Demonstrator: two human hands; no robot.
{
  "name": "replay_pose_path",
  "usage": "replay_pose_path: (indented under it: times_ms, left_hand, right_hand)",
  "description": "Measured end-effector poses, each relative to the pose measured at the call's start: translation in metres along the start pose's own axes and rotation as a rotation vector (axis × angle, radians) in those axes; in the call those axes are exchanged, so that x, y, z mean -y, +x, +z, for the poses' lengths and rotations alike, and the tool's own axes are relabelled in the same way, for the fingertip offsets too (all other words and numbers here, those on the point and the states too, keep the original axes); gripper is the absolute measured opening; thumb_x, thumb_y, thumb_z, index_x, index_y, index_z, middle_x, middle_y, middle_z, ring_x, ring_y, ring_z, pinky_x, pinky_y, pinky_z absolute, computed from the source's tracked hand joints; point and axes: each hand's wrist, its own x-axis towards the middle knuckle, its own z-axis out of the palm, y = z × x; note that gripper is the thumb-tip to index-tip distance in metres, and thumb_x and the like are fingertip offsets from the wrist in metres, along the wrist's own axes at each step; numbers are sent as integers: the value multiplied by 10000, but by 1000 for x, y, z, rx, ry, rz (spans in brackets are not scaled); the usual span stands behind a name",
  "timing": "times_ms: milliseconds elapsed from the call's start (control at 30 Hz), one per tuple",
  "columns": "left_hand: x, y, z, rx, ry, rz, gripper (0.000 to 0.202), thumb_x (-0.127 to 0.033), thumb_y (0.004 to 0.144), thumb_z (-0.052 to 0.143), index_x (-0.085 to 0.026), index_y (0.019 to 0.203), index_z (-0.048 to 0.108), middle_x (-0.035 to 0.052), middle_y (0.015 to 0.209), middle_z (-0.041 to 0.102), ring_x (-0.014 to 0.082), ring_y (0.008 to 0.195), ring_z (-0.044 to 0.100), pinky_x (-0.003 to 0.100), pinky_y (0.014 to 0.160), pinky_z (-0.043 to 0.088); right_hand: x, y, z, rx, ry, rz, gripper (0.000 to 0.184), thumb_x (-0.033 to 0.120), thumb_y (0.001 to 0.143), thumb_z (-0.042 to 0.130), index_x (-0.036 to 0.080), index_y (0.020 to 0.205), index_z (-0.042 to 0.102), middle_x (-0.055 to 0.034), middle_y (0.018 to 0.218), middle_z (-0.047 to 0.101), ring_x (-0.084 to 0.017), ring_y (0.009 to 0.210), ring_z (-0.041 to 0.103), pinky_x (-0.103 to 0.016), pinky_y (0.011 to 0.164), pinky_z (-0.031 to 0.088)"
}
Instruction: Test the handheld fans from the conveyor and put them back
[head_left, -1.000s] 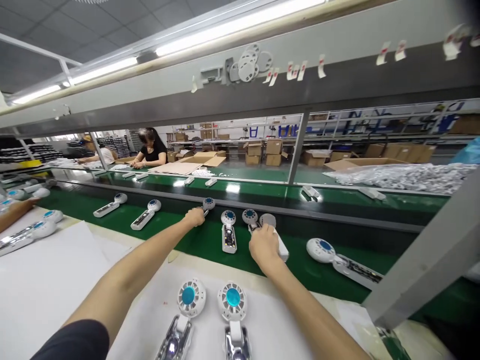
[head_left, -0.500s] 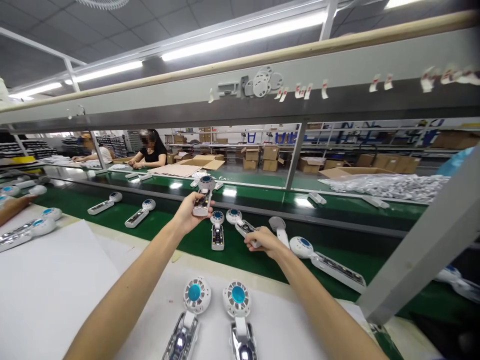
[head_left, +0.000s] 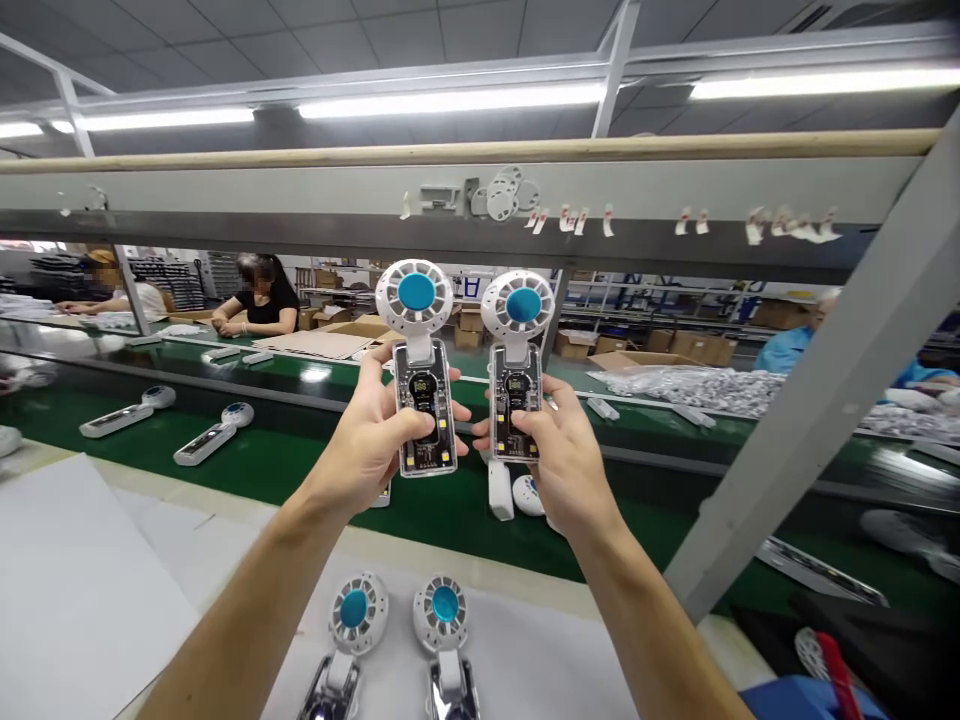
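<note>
My left hand (head_left: 358, 445) is closed around the clear-fronted handle of a white handheld fan (head_left: 415, 298), thumb pressing on its front. Closed the same way, my right hand (head_left: 574, 458) grips a second handheld fan (head_left: 519, 307). Both fans stand upright side by side, a small gap between them, blue-centred heads up. Circuit boards show through their handles. On the white worktop below lie two more fans, one at the left (head_left: 358, 615) and one at the right (head_left: 442, 615), their handles cut off by the frame. Fans on the belt behind my hands are partly hidden.
More fans lie on the green conveyor belt (head_left: 285, 455), including one at the left (head_left: 214, 438). A slanted metal post (head_left: 795, 370) stands at my right. A shelf beam (head_left: 300, 195) crosses ahead. Co-workers sit beyond the belt. White paper (head_left: 75, 580) covers the worktop's left.
Both hands have drawn the two fans up and closer to me, side by side. The right one has left the belt and turned upright. The view has shifted.
</note>
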Motion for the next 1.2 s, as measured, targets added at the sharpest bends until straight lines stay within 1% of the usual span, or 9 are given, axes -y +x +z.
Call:
replay_pose_path:
  times_ms: [100,200,333,433,533,667,900,1033,1200]
  left_hand:
    - [-1,-3,2,72,-1,3,688,-91,766,667,-242,1335,311,68,1095,692,212,713,740,323,609,622]
    - [0,-2,3,99,7,3,684,-98,767,661,-232,1347,324,77,1082,697,211,741,737,339,660,626]
    - [3,0,-1,75,0,-12,731,-109,751,673,-235,1368,301,82,1088,690,213,706,732,359,651,622]
    - [5,2,-5,98,-2,5,720,-111,762,664,-233,1369,297,84,1074,695,238,756,740,363,657,619]
    - [6,4,-8,120,-10,21,678,-101,773,650,-232,1347,314,79,1075,695,224,751,737,335,639,609]
    - [6,5,-9,125,-13,19,650,-99,766,651,-227,1315,328,89,1145,679,203,726,728,315,610,598]
    - [5,6,-10,116,-13,27,683,-120,753,665,-226,1332,319,71,1090,673,195,683,719,327,599,598]
    - [3,6,-9,59,-22,-30,693,-140,725,693,-217,1314,337,56,983,683,198,660,713,306,571,579]
    - [4,6,-10,51,-58,-34,664,-75,660,689,-205,1237,388,37,939,675,190,654,704,295,573,571]
  right_hand:
    - [4,-6,2,30,-18,-57,538,276,801,653,249,1272,395,-26,1024,699,-209,748,736,-373,660,643]
    - [6,-9,2,71,-15,-68,586,257,837,602,265,1384,395,-38,1045,694,-208,771,735,-357,660,643]
    - [6,-8,1,103,-20,-51,584,267,843,594,258,1391,393,-37,1002,703,-230,793,745,-369,658,648]
    - [5,-8,0,122,-19,-43,628,245,837,618,287,1392,328,-45,1123,695,-252,871,753,-437,733,658]
    - [5,-8,1,138,-30,-51,625,216,827,628,279,1367,320,-77,1204,677,-263,893,752,-457,749,655]
    - [4,-9,2,119,-45,-60,653,211,814,626,284,1381,310,-66,1160,680,-244,825,744,-425,695,656]
    - [3,-9,5,132,-47,-96,740,193,805,594,296,1478,304,-39,1031,680,-207,733,700,-345,580,624]
    - [8,-12,4,121,-47,-28,749,198,791,576,313,1485,319,-24,1036,690,-201,740,709,-342,616,621]
    - [13,-11,1,168,-90,-19,871,159,718,593,268,1525,285,-27,1026,696,-167,691,689,-312,620,603]
